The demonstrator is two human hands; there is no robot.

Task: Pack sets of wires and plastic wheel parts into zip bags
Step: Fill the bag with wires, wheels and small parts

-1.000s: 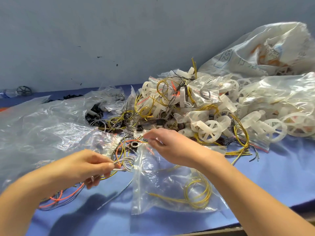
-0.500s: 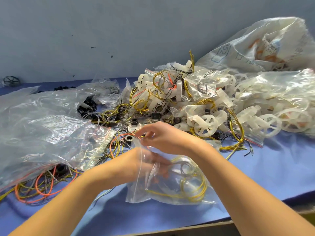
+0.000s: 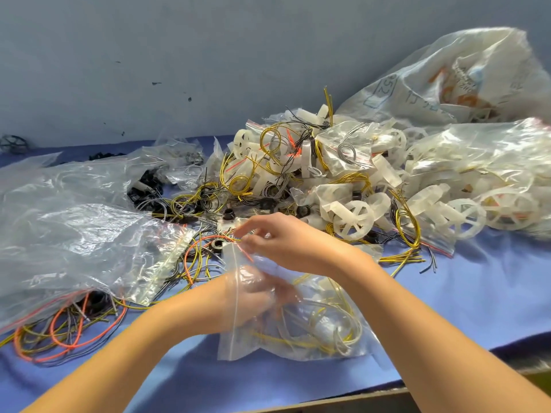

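Note:
A clear zip bag (image 3: pixel 298 350) lies on the blue table (image 3: pixel 483 293) in front of me, with yellow and grey wire coils (image 3: pixel 337 335) inside it. My left hand (image 3: pixel 256 293) is pushed inside the bag through its open left side and shows blurred through the plastic; what its fingers hold is unclear. My right hand (image 3: pixel 286 242) pinches the bag's top edge between thumb and fingers and lifts it. Just behind my hands lies a pile of white plastic wheels (image 3: pixel 354 217) and wire bundles.
A large crumpled clear bag (image 3: pixel 68 234) covers the left side, with loose orange and yellow wires (image 3: pixel 71 332) under it. A black ring (image 3: pixel 219 244) sits near my right fingertips. Filled bags (image 3: pixel 492 162) and a big sack (image 3: pixel 462 84) stand at the right. The table's front edge (image 3: pixel 357 396) is close.
My left hand, which pinched a grey wire coil beside the bag, has gone inside the bag and deeper. My right hand keeps hold of the bag's top edge.

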